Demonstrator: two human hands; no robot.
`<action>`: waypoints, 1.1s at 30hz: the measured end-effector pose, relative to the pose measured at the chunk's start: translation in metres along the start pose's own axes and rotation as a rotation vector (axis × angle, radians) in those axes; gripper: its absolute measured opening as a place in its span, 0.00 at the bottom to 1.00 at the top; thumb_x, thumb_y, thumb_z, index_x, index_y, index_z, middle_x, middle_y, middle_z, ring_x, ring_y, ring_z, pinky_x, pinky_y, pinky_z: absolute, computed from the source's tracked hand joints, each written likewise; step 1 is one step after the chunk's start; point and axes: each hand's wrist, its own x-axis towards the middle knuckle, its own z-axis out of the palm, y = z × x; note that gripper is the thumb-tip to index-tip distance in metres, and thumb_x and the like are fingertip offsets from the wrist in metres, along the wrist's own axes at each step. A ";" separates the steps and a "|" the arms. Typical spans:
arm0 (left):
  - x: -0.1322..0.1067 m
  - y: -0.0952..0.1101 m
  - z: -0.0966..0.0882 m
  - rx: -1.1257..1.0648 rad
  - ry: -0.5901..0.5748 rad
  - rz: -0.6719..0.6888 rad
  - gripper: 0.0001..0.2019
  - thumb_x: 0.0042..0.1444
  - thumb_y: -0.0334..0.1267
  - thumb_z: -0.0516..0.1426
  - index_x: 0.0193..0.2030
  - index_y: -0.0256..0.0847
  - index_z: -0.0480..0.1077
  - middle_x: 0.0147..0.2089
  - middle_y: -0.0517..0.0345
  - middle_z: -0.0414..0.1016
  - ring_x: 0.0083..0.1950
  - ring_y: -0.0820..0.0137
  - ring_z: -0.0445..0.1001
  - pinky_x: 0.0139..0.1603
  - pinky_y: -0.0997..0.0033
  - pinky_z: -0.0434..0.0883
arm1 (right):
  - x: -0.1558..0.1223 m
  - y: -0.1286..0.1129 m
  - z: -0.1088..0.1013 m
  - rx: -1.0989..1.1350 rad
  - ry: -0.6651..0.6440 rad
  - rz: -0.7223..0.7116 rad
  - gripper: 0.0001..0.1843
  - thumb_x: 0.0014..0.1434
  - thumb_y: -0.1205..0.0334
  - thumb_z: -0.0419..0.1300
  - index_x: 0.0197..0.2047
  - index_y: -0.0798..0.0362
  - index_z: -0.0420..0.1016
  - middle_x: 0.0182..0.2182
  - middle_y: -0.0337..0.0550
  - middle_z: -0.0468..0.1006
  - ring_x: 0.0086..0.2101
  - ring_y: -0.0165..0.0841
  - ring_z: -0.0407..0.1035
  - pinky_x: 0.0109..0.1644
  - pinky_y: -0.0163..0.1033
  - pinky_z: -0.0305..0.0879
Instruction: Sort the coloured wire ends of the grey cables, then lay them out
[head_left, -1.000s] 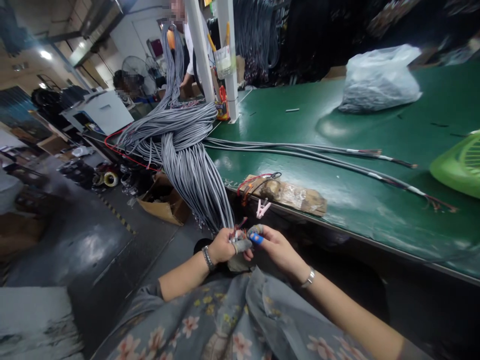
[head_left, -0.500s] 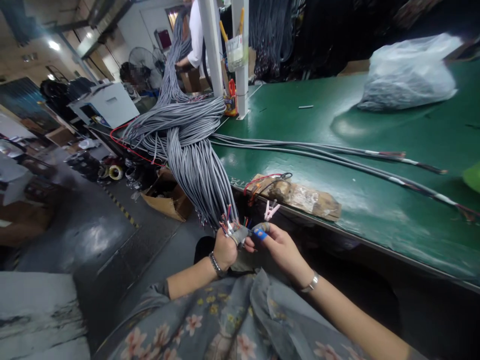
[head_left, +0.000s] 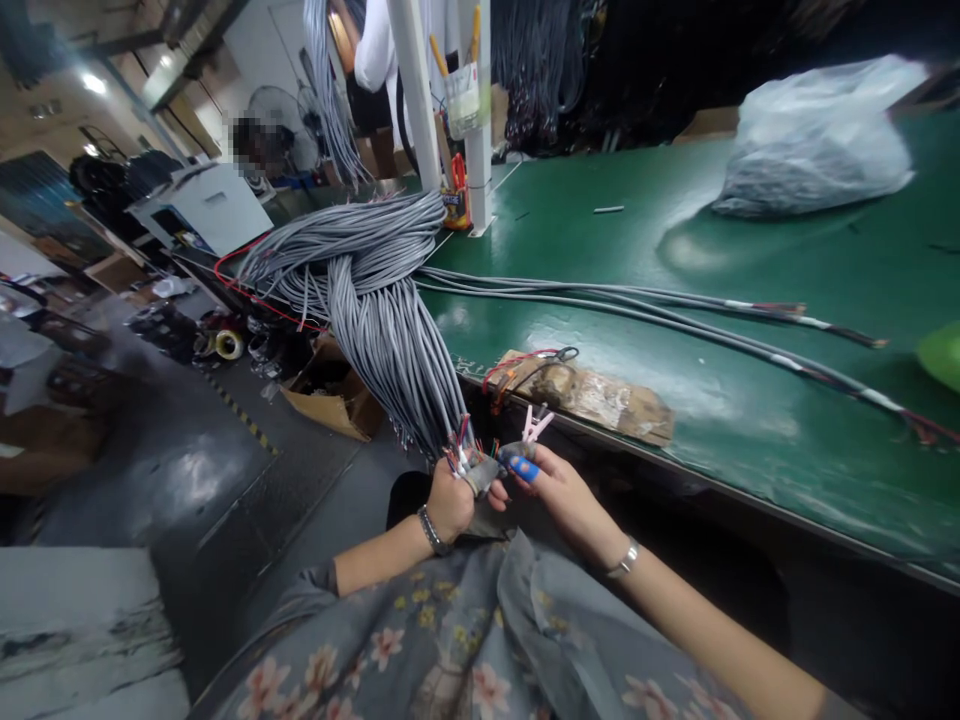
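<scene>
My left hand (head_left: 454,500) is closed around the stripped end of a grey cable, with thin coloured wires (head_left: 463,450) fanning out above its grey-wrapped finger. My right hand (head_left: 547,480) is pinched just beside it; blue tape covers the thumb and a grey wrap covers another finger. Small wire tips show between the hands, and whatever the right fingertips hold is too small to make out. Right behind the right hand is a pink clothespin (head_left: 537,425). A thick bundle of grey cables (head_left: 397,340) hangs over the bench edge, reaching down to my left hand.
Several loose grey cables (head_left: 637,298) lie across the green bench (head_left: 600,250). A taped wooden block (head_left: 615,400) sits at its front edge. Further back are a plastic bag (head_left: 817,140) and white posts (head_left: 478,180). An open cardboard box (head_left: 334,395) stands below; a co-worker's white sleeve (head_left: 375,50) shows behind.
Both my hands stay together at nearly the same place, the right fingers shifting slightly. Behind, the co-worker has lifted a hank of grey cables off the pile. The view has shifted a little.
</scene>
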 end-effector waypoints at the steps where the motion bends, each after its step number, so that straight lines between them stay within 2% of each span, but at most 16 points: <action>1: 0.000 -0.001 -0.001 0.024 -0.017 -0.003 0.22 0.41 0.57 0.63 0.23 0.36 0.68 0.17 0.56 0.72 0.15 0.73 0.68 0.18 0.74 0.68 | 0.000 -0.002 0.002 0.029 -0.019 0.019 0.20 0.50 0.46 0.64 0.35 0.52 0.65 0.19 0.36 0.70 0.22 0.32 0.66 0.27 0.38 0.58; 5: 0.001 -0.003 -0.003 0.127 -0.054 -0.023 0.22 0.43 0.56 0.62 0.23 0.36 0.67 0.17 0.55 0.72 0.17 0.71 0.70 0.18 0.75 0.67 | 0.002 -0.005 0.007 -0.009 0.026 0.050 0.22 0.47 0.46 0.67 0.32 0.52 0.62 0.16 0.35 0.71 0.18 0.31 0.66 0.25 0.38 0.58; 11: -0.002 0.010 0.001 0.217 -0.067 -0.044 0.22 0.40 0.56 0.63 0.20 0.37 0.66 0.16 0.56 0.71 0.15 0.73 0.68 0.17 0.75 0.66 | 0.005 -0.002 0.006 -0.038 0.060 0.068 0.20 0.47 0.47 0.65 0.28 0.51 0.62 0.14 0.33 0.69 0.16 0.31 0.65 0.22 0.36 0.58; 15: -0.001 0.015 0.001 0.190 -0.051 -0.038 0.22 0.39 0.56 0.63 0.20 0.38 0.67 0.16 0.57 0.71 0.15 0.73 0.68 0.17 0.76 0.65 | 0.006 -0.001 0.009 -0.019 0.085 0.044 0.20 0.47 0.46 0.65 0.27 0.52 0.63 0.14 0.33 0.69 0.16 0.29 0.64 0.22 0.36 0.58; 22: 0.003 0.012 -0.002 0.076 -0.006 -0.081 0.23 0.38 0.58 0.63 0.21 0.37 0.67 0.15 0.59 0.69 0.14 0.72 0.66 0.16 0.74 0.65 | 0.008 0.006 0.017 0.062 0.154 0.014 0.21 0.45 0.45 0.66 0.29 0.51 0.62 0.14 0.32 0.68 0.16 0.29 0.63 0.23 0.36 0.58; 26: 0.006 0.011 -0.005 0.012 -0.015 -0.093 0.22 0.38 0.56 0.64 0.22 0.37 0.67 0.14 0.59 0.68 0.13 0.72 0.65 0.16 0.73 0.64 | 0.012 0.008 0.023 0.143 0.174 0.054 0.20 0.44 0.48 0.67 0.28 0.51 0.62 0.14 0.32 0.68 0.16 0.30 0.64 0.22 0.36 0.57; 28: 0.007 0.011 -0.007 0.013 -0.052 -0.095 0.21 0.39 0.54 0.64 0.21 0.37 0.67 0.15 0.59 0.69 0.14 0.72 0.66 0.17 0.74 0.65 | 0.014 0.009 0.025 0.223 0.216 0.089 0.19 0.44 0.51 0.67 0.25 0.50 0.60 0.12 0.30 0.64 0.15 0.30 0.63 0.21 0.36 0.57; 30: 0.008 0.011 -0.010 0.024 -0.090 -0.101 0.20 0.39 0.53 0.65 0.21 0.37 0.67 0.15 0.58 0.69 0.15 0.73 0.67 0.17 0.75 0.64 | 0.016 0.009 0.023 0.291 0.314 0.102 0.19 0.43 0.55 0.67 0.22 0.51 0.59 0.12 0.29 0.60 0.15 0.28 0.60 0.20 0.35 0.56; 33: 0.007 0.015 -0.013 0.011 -0.094 -0.137 0.20 0.39 0.53 0.65 0.21 0.36 0.68 0.14 0.58 0.70 0.14 0.74 0.65 0.16 0.76 0.62 | 0.017 0.011 0.013 0.318 0.458 0.098 0.15 0.42 0.62 0.68 0.21 0.53 0.63 0.14 0.30 0.61 0.17 0.23 0.56 0.21 0.31 0.55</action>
